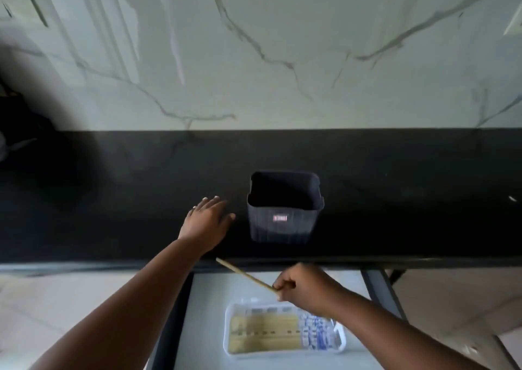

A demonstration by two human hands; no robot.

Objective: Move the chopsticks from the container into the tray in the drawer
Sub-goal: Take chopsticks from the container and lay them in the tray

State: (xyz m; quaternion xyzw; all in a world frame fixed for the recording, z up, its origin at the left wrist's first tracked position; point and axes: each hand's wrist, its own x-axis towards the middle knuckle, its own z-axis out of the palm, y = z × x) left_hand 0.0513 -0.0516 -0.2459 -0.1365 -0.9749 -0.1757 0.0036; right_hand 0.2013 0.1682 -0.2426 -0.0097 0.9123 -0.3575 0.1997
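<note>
my right hand (303,285) pinched one chopstick (245,275) above the white tray (229,330), left hand (207,223) flat, empty beside the container (285,223); i judged it best laid parallel to those inside.

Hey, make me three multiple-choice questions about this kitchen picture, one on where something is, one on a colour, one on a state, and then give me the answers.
1. Where is the tray?
A. In the open drawer
B. On the countertop
C. Inside the container

2. What colour is the container?
A. White
B. Dark
C. Red

3. What is the right hand doing?
A. Resting flat
B. Holding a chopstick
C. Gripping the container

Answers:
1 A, the tray lies in the drawer below the counter edge.
2 B, its ribbed walls look dark navy or black.
3 B, its fingers pinch a chopstick above the tray, while the left hand lies open on the countertop.
</note>
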